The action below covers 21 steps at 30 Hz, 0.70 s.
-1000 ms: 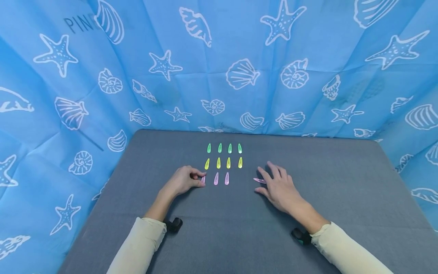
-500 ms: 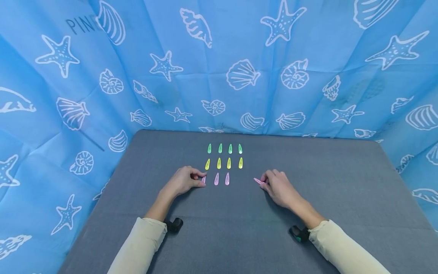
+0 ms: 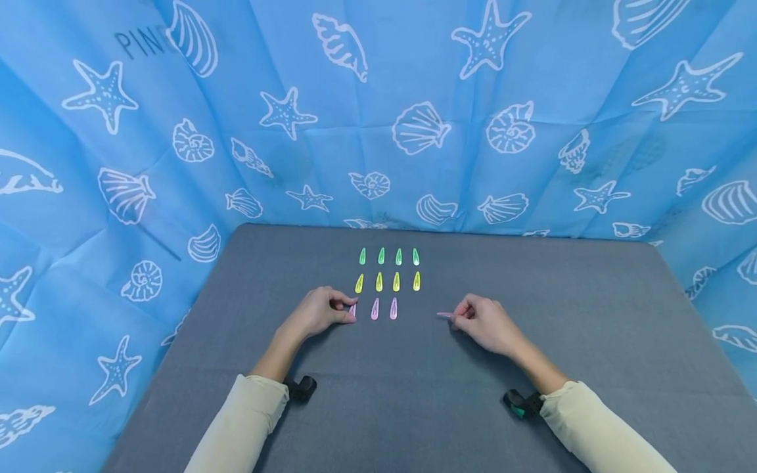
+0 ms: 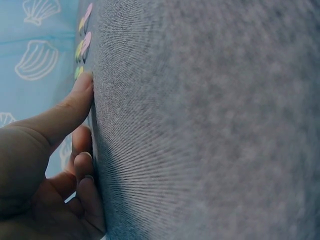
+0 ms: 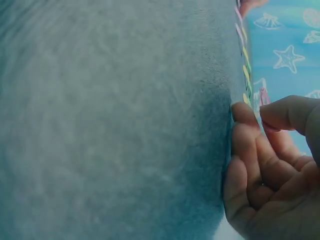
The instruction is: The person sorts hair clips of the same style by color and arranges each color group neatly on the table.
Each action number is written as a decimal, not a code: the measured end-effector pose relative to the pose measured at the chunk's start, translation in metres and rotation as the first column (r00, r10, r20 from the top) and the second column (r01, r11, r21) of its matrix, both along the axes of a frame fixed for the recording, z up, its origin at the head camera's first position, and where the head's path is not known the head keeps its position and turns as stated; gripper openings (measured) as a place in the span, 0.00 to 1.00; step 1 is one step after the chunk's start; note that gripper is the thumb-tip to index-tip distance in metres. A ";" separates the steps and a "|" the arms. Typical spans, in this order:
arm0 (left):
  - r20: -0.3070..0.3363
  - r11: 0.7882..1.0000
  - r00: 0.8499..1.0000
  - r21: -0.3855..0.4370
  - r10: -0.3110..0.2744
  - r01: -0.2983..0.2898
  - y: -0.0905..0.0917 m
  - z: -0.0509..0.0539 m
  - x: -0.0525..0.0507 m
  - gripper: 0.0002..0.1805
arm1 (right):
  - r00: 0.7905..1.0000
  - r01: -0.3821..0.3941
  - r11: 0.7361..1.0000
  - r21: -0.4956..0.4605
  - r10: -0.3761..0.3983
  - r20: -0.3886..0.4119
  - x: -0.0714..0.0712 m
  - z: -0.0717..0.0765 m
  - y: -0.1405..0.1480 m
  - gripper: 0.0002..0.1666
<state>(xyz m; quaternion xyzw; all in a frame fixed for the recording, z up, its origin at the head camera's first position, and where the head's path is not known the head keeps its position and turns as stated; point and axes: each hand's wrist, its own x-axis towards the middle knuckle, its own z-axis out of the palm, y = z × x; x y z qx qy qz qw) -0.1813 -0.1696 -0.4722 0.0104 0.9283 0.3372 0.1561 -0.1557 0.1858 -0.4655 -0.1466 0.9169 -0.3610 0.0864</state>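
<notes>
In the head view, my right hand (image 3: 487, 323) pinches a pink snap hair clip (image 3: 444, 316) between thumb and fingertip, its narrow end pointing left. The right wrist view also shows that clip (image 5: 263, 96), raised off the cloth. My left hand (image 3: 319, 311) rests on the table and holds another pink hair clip (image 3: 353, 310) between thumb and finger at the left end of the front row. Two more pink clips, one in the middle (image 3: 375, 309) and one to its right (image 3: 393, 308), lie beside it. In the left wrist view, my left hand (image 4: 55, 135) hides its clip.
Behind the pink row lies a row of yellow hair clips (image 3: 379, 282), and behind that a row of green ones (image 3: 381, 256). All lie on a grey cloth-covered table (image 3: 378, 407). A blue curtain (image 3: 414, 177) with shell prints hangs at its back edge.
My right hand has gone from spread fingers over the pink clip to pinching it, and the clip has turned and come up slightly. My left hand has stayed in place.
</notes>
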 end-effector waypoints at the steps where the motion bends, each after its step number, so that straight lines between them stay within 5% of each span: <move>1: 0.000 1.000 1.000 -0.001 -0.003 0.003 0.000 0.000 0.000 0.20 | 1.000 0.002 1.000 -0.013 -0.002 -0.005 0.000 0.000 0.001 0.04; 12: -0.006 1.000 1.000 0.003 -0.009 0.009 0.000 0.000 -0.001 0.20 | 0.999 0.028 1.000 -0.005 -0.028 -0.025 -0.003 0.003 -0.004 0.06; 21: -0.002 1.000 1.000 -0.008 -0.004 0.004 0.001 0.000 0.000 0.20 | 0.989 -0.130 0.991 0.042 0.132 -0.061 -0.005 0.006 -0.011 0.11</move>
